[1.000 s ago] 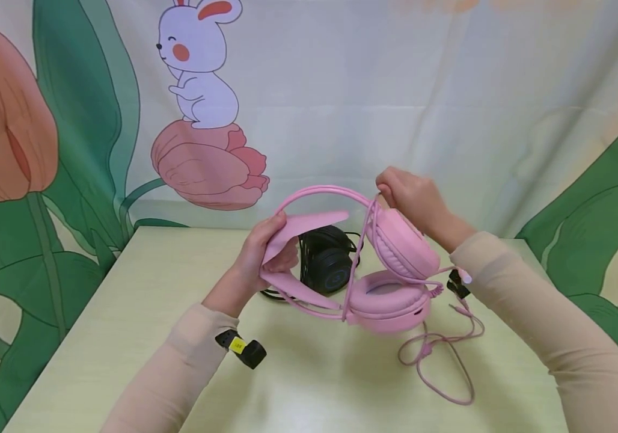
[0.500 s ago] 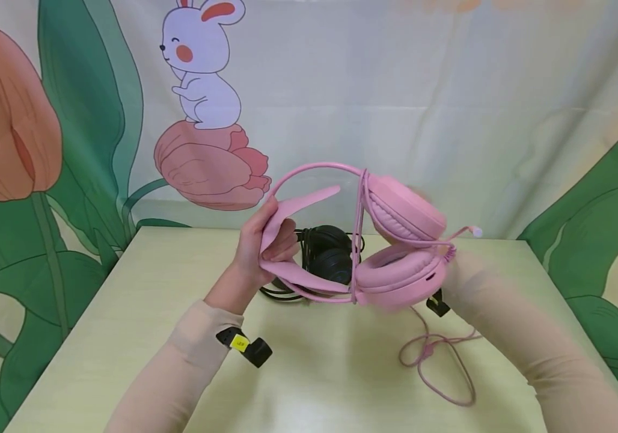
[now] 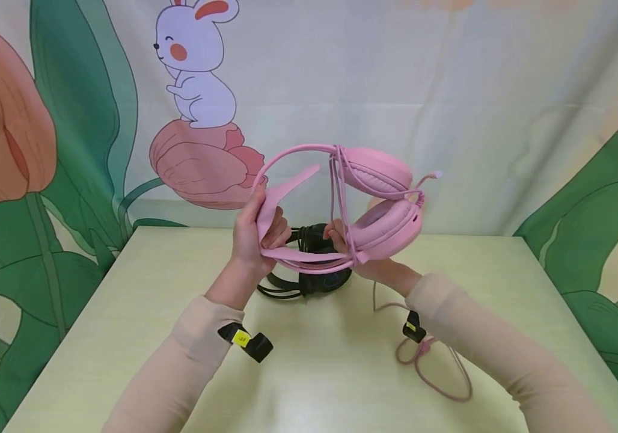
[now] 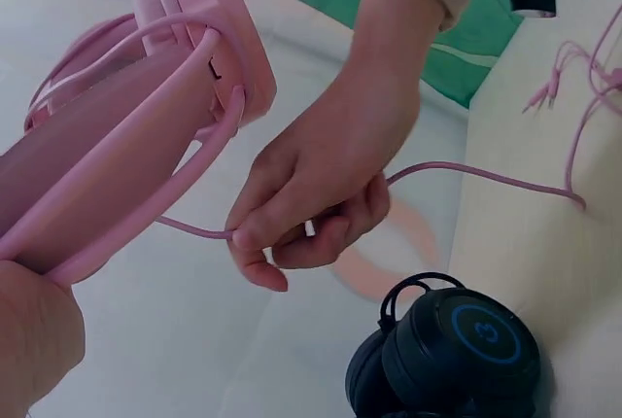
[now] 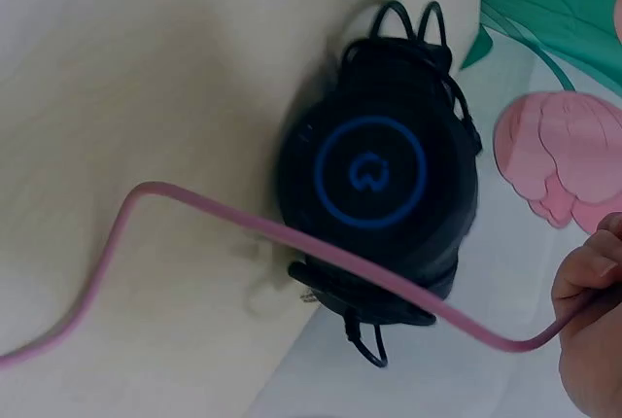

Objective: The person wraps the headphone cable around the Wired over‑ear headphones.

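Observation:
Held up over the table is a pink headset [image 3: 392, 231], its ear cups to the right and a short microphone sticking out beyond them. My left hand [image 3: 249, 240] grips its headband at the left end, thumb outside and fingers curled inside. Turns of pink cable [image 3: 343, 204] run around the band beside the ear cups. Beneath the lower cup, my right hand [image 4: 326, 180] pinches the loose length of cable [image 5: 330, 255], partly hidden by the headset in the head view. Black headphones [image 5: 379, 185] lie on the table behind, wrapped in their own cord.
The rest of the pink cable [image 3: 444, 394] lies looped on the pale table [image 3: 309, 373] at the right, its plugs showing in the left wrist view. A printed curtain [image 3: 449, 120] with a rabbit and tulips hangs behind the table's back edge.
My right hand has travelled from above the upper ear cup, around the right side, to below the lower cup with the cable. The headset has risen, and more turns now cross it.

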A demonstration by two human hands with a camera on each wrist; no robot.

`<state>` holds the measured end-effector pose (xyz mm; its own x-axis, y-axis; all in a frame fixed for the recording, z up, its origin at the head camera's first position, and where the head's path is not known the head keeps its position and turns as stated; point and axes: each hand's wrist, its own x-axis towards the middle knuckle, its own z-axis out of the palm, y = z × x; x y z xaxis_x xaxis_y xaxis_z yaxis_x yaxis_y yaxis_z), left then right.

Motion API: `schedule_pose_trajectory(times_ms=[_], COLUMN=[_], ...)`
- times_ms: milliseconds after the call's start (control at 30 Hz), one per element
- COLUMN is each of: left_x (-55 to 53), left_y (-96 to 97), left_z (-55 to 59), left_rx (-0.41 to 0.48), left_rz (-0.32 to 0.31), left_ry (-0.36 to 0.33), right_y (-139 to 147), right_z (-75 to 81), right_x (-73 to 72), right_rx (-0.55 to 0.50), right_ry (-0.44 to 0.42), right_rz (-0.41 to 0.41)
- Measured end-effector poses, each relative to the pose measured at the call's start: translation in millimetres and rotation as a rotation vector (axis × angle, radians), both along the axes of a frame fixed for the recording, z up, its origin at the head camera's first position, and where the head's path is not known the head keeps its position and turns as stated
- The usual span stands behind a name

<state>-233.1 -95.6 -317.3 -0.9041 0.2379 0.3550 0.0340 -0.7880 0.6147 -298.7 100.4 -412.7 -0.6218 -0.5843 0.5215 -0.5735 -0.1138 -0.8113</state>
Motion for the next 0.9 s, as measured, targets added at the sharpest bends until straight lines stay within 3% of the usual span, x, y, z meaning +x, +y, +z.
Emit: schedule_pose_trajectory(times_ms=[33,100,167,267,367,533,900], left_x=[-1.8,-5.4,-8.6,-12.7,-16.0,-20.1,-24.1], left_y=[-1.2,-3.2,-5.6,-9.2,-12.5,-15.7,-13.2], left_z=[-1.2,-3.3,-5.0,-7.6,-11.0,-17.1,-22.0], left_rx=[0.006,0.006,0.004,-0.005,-0.015,-0.02,0.019], left_rz=[0.019,0.063,0.105,0.166,0.223,0.293,0.416], left_ry=[-0.015,-0.041,-0.066,-0.092,-0.119,-0.158,-0.232], right_y=[1,3,4,4,4,7,4], right_z=[-0.7,-1.3,-0.7,0.0,2.1,5.5,18.2], right_x=[2.5,9.4,16.1,25.6,31.7,38.0,60.5], right_rx=[0.08,0.371,0.526,0.698,0.74,0.707,0.623], right_ry=[0.004,0.194,0.28,0.298,0.315,0.327,0.178], right_rz=[-0.035,-0.316,-0.392,-0.464,-0.508,-0.531,-0.455])
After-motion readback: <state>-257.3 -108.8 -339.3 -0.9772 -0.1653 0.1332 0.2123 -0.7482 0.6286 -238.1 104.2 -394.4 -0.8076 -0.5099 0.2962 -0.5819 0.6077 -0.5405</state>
